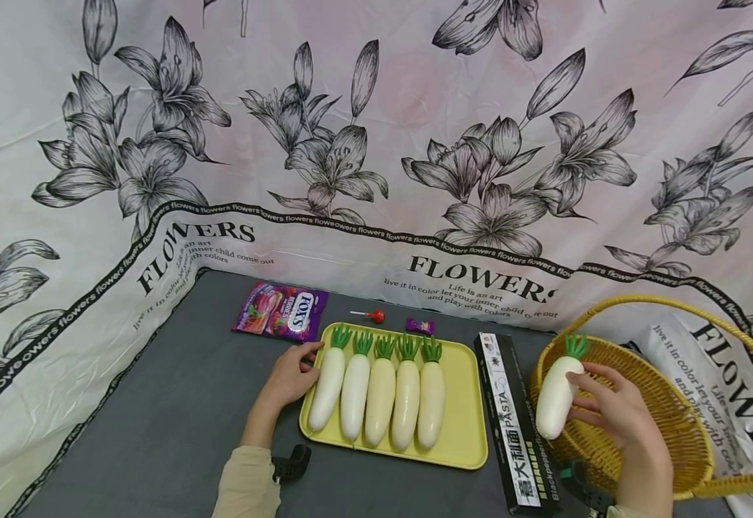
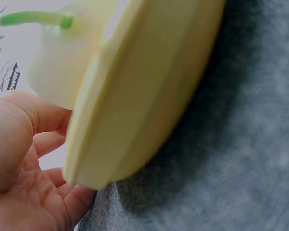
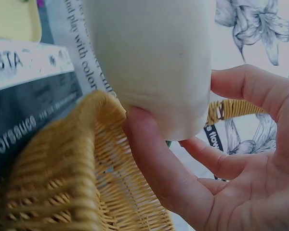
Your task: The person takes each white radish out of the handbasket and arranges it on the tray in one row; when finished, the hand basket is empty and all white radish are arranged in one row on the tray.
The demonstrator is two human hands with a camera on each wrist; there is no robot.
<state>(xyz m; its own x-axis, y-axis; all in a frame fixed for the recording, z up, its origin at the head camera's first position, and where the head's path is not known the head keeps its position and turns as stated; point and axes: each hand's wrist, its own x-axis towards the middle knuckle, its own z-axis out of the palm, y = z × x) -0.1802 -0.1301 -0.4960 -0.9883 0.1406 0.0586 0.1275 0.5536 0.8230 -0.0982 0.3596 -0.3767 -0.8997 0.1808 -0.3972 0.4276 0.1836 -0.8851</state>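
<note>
My right hand holds a white radish with a green leafy top, thumb and fingers around its upper end. That radish is over the left rim of a yellow wicker basket. In the right wrist view the thumb and fingers pinch the radish from both sides. My left hand grips the left edge of a yellow tray, its fingers at the rim in the left wrist view. Several white radishes lie side by side on the tray, green tops toward the back.
A black pasta box lies between tray and basket. Behind the tray are a purple Fox's candy bag, a red lollipop and a small purple wrapped candy. The basket's handle arches upright. A flower-printed cloth hangs behind the grey table.
</note>
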